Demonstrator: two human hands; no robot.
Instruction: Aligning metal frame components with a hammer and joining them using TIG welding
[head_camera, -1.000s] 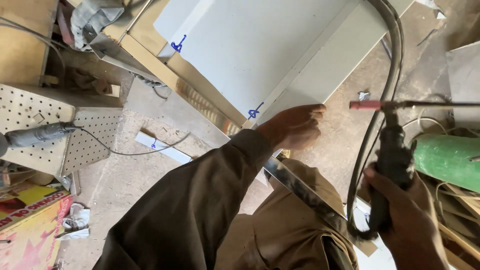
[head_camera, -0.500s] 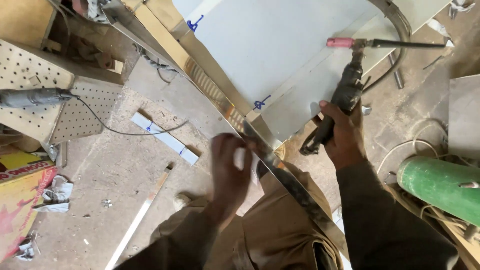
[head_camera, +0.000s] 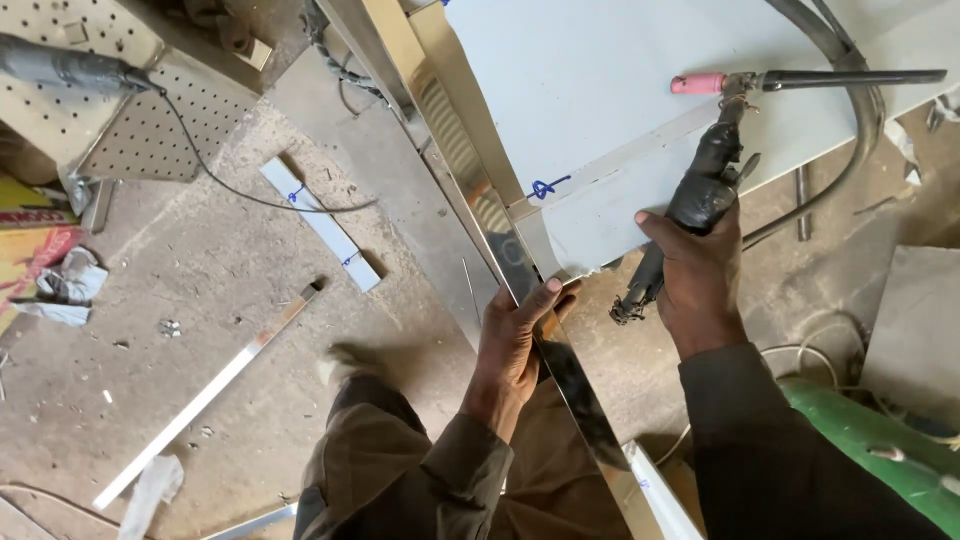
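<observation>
Head view: left hand (head_camera: 520, 340) presses flat on the polished metal strip (head_camera: 560, 370); right hand (head_camera: 700, 270) grips the welding torch (head_camera: 715, 150). Strip could slip, misaligning against the white panel (head_camera: 620, 90).

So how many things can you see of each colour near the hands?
White: 1, the white sheet
Shiny silver: 1, the shiny metal strip under the left hand
Black with a pink tip: 1, the welding torch in the right hand
Green: 1, the green cylinder
Total: 4
</observation>
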